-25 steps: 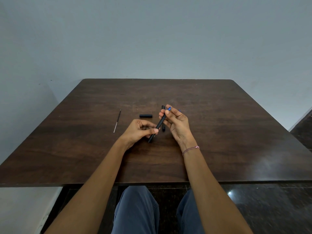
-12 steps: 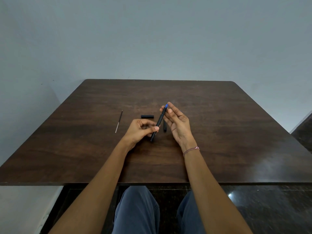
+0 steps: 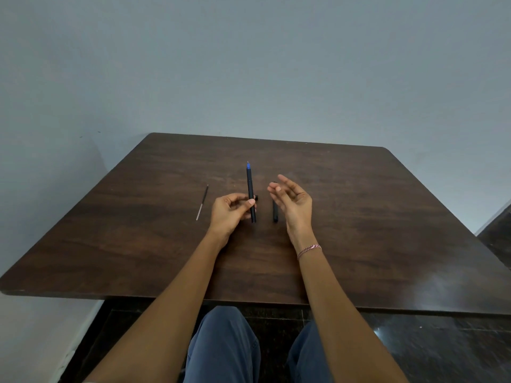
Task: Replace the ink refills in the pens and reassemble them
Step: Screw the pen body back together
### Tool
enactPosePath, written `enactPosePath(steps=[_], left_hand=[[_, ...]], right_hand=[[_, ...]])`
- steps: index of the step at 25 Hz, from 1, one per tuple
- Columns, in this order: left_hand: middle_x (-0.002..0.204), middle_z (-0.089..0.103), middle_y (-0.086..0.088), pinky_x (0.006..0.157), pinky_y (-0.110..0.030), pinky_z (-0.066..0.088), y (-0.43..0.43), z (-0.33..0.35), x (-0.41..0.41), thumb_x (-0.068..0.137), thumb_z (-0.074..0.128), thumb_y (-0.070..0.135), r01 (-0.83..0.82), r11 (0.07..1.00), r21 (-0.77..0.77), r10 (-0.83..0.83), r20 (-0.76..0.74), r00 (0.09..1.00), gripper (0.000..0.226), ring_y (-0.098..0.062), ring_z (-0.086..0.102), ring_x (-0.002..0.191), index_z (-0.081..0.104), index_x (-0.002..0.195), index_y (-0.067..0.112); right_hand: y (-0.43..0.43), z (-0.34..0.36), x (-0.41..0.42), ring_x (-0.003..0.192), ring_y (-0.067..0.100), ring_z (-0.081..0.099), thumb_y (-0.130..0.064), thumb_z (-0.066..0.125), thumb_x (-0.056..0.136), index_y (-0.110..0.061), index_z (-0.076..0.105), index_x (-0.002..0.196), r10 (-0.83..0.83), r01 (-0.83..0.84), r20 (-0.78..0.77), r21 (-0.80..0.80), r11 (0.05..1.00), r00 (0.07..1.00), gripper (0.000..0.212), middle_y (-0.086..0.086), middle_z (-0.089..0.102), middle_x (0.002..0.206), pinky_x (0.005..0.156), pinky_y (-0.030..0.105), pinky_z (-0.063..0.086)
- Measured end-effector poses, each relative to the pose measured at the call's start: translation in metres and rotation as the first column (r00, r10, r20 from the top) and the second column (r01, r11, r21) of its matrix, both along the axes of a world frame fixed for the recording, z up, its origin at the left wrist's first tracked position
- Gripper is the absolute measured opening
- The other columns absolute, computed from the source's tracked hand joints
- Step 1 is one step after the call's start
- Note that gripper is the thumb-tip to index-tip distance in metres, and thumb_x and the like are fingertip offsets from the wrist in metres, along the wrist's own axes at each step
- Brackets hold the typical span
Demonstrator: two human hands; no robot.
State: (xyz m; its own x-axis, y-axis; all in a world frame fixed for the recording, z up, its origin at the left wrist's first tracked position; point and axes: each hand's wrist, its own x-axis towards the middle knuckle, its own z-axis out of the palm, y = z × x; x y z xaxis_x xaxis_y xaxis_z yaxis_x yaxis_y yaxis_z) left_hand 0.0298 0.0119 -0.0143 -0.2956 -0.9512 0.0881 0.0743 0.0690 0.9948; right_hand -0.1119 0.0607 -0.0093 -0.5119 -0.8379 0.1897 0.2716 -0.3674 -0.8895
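Pen [image 3: 250, 186] is upright over the counter [image 3: 387, 217], blue tip up. The left hand [image 3: 231, 214] pinches it near the lower end, thumb in front and fingers curled behind the barrel. Right hand [image 3: 294, 201] is off it, with fingers loose and spread, palm turned toward the pen, holding nothing.

Risks, my read:
- One low pinch on a long barrel. It could pivot or slip, drop to the counter and roll.
- If the tip section isn't seated all the way (can't confirm from this view), the refill may back out once the pen is tilted or capped.
- The right hand hovers just over the second pen [image 3: 275, 217] lying on the counter. A careless reach could knock it rolling.
- The loose refill [image 3: 202, 203] lies well apart to the left. It's thin and round, easy to flick off, and easy to confuse spent with fresh.

Hard to make out:
- Small black piece [image 3: 257, 197] just behind the held pen is probably a cap. The barrel and left fingers cover most of it.
- The far end of the second pen is behind the right fingers, so I can't tell whether it's capped or complete.
- Whether the held pen's bottom end touches the counter or floats above it is unclear.
- The seam between tip and barrel is too small to read.
- No ink level is readable on the loose refill.
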Motion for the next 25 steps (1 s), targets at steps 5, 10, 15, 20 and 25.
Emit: enactPosePath(steps=[5,10,15,20,25], left_hand=[[0.088,0.068,-0.004,0.063,-0.013,0.054,-0.004,-0.002,0.000,0.085,0.068,0.006,-0.207,0.978,-0.011,0.206,-0.061,0.977,0.019,-0.006,0.065,0.076,0.065,0.103,0.002],[0.083,0.068,0.002,0.061,-0.013,0.053,-0.011,-0.009,0.000,0.085,0.069,0.009,-0.268,0.963,-0.033,0.266,-0.054,0.962,0.016,0.001,0.067,0.070,0.067,0.101,0.007],[0.087,0.069,-0.005,0.067,-0.016,0.054,-0.012,-0.009,-0.001,0.085,0.070,0.010,-0.256,0.965,-0.056,0.255,-0.012,0.967,0.015,-0.009,0.066,0.077,0.067,0.099,0.006],[0.085,0.068,-0.006,0.057,-0.010,0.050,-0.008,-0.007,0.000,0.084,0.071,0.010,-0.218,0.974,-0.063,0.220,0.031,0.975,0.021,-0.007,0.063,0.072,0.068,0.102,0.000],[0.079,0.067,-0.005,0.052,-0.013,0.049,-0.005,-0.003,-0.001,0.082,0.073,0.010,-0.129,0.990,-0.056,0.132,0.061,0.989,0.017,-0.008,0.062,0.068,0.068,0.096,0.003]], right_hand=[[-0.035,0.011,0.012,0.093,0.011,0.066,0.004,0.058,0.088,-0.011,0.067,0.113,-0.008,0.237,-0.741,0.204,0.950,0.671,0.030,0.003,0.071,0.100,0.095,0.030,0.052],[-0.053,0.008,0.017,0.118,0.026,0.053,-0.009,0.061,0.090,-0.008,0.061,0.126,0.229,0.320,-0.962,0.265,0.909,0.145,0.036,0.012,0.065,0.121,0.101,0.035,0.043],[-0.051,0.011,0.018,0.115,0.030,0.048,-0.014,0.059,0.092,-0.006,0.064,0.119,0.286,0.372,-0.954,0.234,0.898,-0.093,0.029,0.013,0.064,0.116,0.094,0.038,0.046],[-0.041,0.009,0.010,0.095,0.018,0.056,-0.009,0.059,0.090,-0.011,0.066,0.120,0.148,0.329,-0.949,0.239,0.913,0.280,0.031,0.007,0.067,0.104,0.084,0.024,0.044],[-0.012,-0.002,-0.006,0.064,-0.005,0.050,-0.003,0.061,0.088,-0.018,0.060,0.125,-0.047,0.206,-0.716,0.137,0.969,0.696,0.040,-0.016,0.051,0.077,0.067,0.005,0.043]])
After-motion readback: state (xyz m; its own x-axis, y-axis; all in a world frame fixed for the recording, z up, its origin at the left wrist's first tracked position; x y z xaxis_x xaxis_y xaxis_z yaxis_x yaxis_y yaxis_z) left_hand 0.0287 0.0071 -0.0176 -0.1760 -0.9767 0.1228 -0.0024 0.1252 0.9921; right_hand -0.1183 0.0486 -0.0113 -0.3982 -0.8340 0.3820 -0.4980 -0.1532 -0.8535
